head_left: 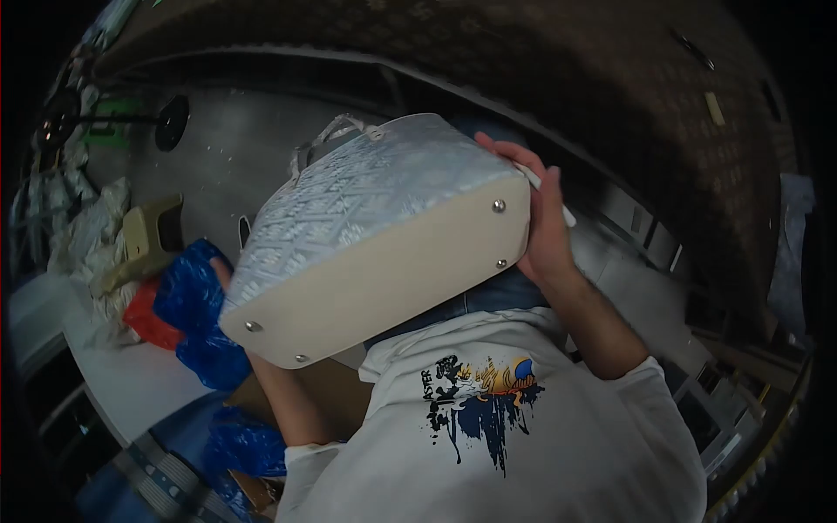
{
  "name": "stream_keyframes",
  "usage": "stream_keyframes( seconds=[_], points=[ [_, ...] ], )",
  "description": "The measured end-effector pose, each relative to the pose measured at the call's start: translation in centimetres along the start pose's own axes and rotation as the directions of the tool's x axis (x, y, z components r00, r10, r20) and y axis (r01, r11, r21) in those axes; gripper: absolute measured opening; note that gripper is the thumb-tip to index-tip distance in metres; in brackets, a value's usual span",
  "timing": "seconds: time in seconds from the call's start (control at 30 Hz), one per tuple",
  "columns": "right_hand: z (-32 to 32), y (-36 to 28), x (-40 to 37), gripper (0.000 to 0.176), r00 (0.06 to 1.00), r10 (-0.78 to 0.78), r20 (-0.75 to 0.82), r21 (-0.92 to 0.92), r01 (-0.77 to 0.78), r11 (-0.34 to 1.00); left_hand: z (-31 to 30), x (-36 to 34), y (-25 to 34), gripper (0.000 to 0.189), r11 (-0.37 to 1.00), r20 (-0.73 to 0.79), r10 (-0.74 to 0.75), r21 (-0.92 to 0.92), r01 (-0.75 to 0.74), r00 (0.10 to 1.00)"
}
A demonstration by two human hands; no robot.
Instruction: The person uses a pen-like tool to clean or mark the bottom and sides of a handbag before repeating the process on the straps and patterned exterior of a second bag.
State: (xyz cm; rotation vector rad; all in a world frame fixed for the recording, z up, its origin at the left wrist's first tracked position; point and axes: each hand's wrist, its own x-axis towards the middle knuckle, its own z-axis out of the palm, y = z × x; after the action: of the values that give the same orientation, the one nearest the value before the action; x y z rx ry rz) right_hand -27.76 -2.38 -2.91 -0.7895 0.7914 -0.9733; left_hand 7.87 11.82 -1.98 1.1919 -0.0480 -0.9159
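Note:
A handbag (375, 261) is tilted in front of my body, its cream base turned up toward me. Silvery blue patterned material covers its side, and small metal feet stud the base's corners. Looped handles (336, 129) show at the far edge. My right hand (547, 222) grips the right end of the bag. Between those same fingers sits a thin white pen-like stick (568, 214). My left hand (221, 274) supports the left end; most of it is hidden behind the bag, with only a little of the fingers showing.
A dark brown patterned surface (558, 61) runs along the top, bearing a small pale piece (715, 109). On the left are blue plastic bags (196, 301), a red bag (153, 314), a beige stool (150, 231) and a white tabletop (131, 392).

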Motion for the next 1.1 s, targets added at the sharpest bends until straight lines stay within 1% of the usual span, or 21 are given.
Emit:
stream_keyframes(
  seconds=[0.03, 0.1, 0.13, 0.17, 0.2, 0.23, 0.27, 0.3, 0.33, 0.37, 0.4, 0.43, 0.57, 0.63, 0.73, 0.83, 0.93, 1.0, 1.03, 1.07, 1.1],
  points=[
    [-0.2, -0.4, 0.3, 0.081, 0.999, 0.012, 0.048, -0.007, -0.012, 1.000, -0.7, 0.5, -1.1, 0.071, 0.996, 0.018, -0.083, 0.028, 0.083, 0.996],
    [-0.6, -1.1, 0.2, 0.085, 0.991, -0.017, 0.132, 0.087, 0.006, 0.996, -1.6, -0.3, -2.0, 0.076, 0.961, 0.042, -0.265, 0.088, 0.261, 0.963],
    [-0.3, -1.7, -0.4, 0.091, 0.989, -0.044, 0.144, 0.113, 0.027, 0.993, -1.7, -1.3, -1.5, 0.076, 0.971, 0.017, -0.234, 0.062, 0.232, 0.972],
    [-0.2, -1.6, -0.7, 0.094, 0.988, -0.083, 0.130, 0.044, 0.078, 0.996, -0.5, -2.6, 0.1, 0.080, 0.991, 0.222, -0.062, 0.127, 0.034, 0.973],
    [-0.3, -1.4, -0.9, 0.098, 0.985, -0.127, 0.117, -0.021, 0.130, 0.991, 0.0, -3.6, 1.4, 0.085, 0.971, 0.421, 0.092, 0.164, -0.176, 0.902],
    [-0.8, -1.5, -0.9, 0.100, 0.994, 0.011, 0.107, -0.088, -0.002, 0.996, -0.3, -4.0, 2.1, 0.089, 0.982, 0.415, 0.098, 0.105, -0.155, 0.904],
    [-1.6, -0.9, -1.1, 0.100, 0.989, 0.016, 0.147, -0.088, -0.003, 0.996, -0.7, -4.0, 2.7, 0.094, 0.990, 0.414, 0.101, 0.045, -0.132, 0.904],
    [-2.6, 0.2, -1.2, 0.101, 0.981, 0.146, 0.127, -0.078, -0.137, 0.987, -2.2, -3.2, 2.0, 0.099, 0.979, 0.280, 0.121, 0.124, -0.161, 0.952],
    [-3.5, 0.7, -0.7, 0.103, 0.956, 0.273, 0.104, -0.073, -0.267, 0.961, -1.9, -3.1, 2.4, 0.099, 0.977, 0.266, 0.152, 0.107, -0.185, 0.952],
    [-3.9, 0.5, -0.1, 0.103, 0.953, 0.273, 0.130, -0.089, -0.263, 0.961, -1.2, -3.2, 2.9, 0.099, 0.935, 0.311, 0.167, 0.251, -0.251, 0.936],
    [-4.3, 0.3, 0.2, 0.098, 0.946, 0.248, 0.209, -0.087, -0.235, 0.968, -0.5, -3.5, 3.3, 0.099, 0.868, 0.353, 0.162, 0.393, -0.303, 0.922],
    [-4.8, 0.3, 0.2, 0.093, 0.933, 0.227, 0.278, -0.079, -0.214, 0.974, -0.1, -4.0, 3.6, 0.099, 0.870, 0.338, 0.166, 0.392, -0.299, 0.926],
    [-6.6, 0.4, 0.6, 0.090, 0.936, 0.187, 0.298, -0.068, -0.174, 0.982, 1.4, -5.1, 4.0, 0.095, 0.862, 0.363, 0.208, 0.371, -0.345, 0.908],
    [-7.2, 1.1, 0.5, 0.089, 0.943, 0.218, 0.250, -0.018, -0.220, 0.975, 1.8, -5.3, 4.3, 0.094, 0.851, 0.367, 0.220, 0.381, -0.362, 0.904],
    [-7.7, 1.7, 0.4, 0.089, 0.951, 0.208, 0.229, -0.010, -0.212, 0.977, 2.4, -5.6, 4.5, 0.093, 0.832, 0.371, 0.209, 0.420, -0.364, 0.905],
    [-8.0, 1.9, 0.4, 0.088, 0.940, 0.209, 0.270, 0.038, -0.227, 0.973, 3.2, -6.2, 4.7, 0.094, 0.811, 0.397, 0.260, 0.404, -0.422, 0.880],
    [-7.9, 1.8, 0.9, 0.087, 0.924, 0.184, 0.336, 0.082, -0.223, 0.971, 4.0, -6.4, 5.1, 0.098, 0.784, 0.414, 0.309, 0.398, -0.476, 0.856],
    [-7.5, 1.5, 1.1, 0.086, 0.935, 0.163, 0.315, 0.073, -0.195, 0.978, 4.4, -6.3, 5.4, 0.107, 0.758, 0.422, 0.287, 0.449, -0.474, 0.860],
    [-7.1, 1.4, 1.1, 0.086, 0.944, 0.148, 0.294, 0.066, -0.175, 0.982, 4.9, -6.4, 5.5, 0.107, 0.755, 0.430, 0.292, 0.444, -0.482, 0.854],
    [-6.5, 1.2, 1.1, 0.086, 0.947, 0.135, 0.292, 0.071, -0.162, 0.984, 5.5, -6.6, 5.6, 0.111, 0.710, 0.415, 0.373, 0.448, -0.544, 0.830],
    [-5.7, 0.8, 1.1, 0.085, 0.943, 0.175, 0.283, 0.091, -0.208, 0.974, 6.2, -6.5, 5.7, 0.115, 0.660, 0.413, 0.448, 0.445, -0.605, 0.793]
  ],
)
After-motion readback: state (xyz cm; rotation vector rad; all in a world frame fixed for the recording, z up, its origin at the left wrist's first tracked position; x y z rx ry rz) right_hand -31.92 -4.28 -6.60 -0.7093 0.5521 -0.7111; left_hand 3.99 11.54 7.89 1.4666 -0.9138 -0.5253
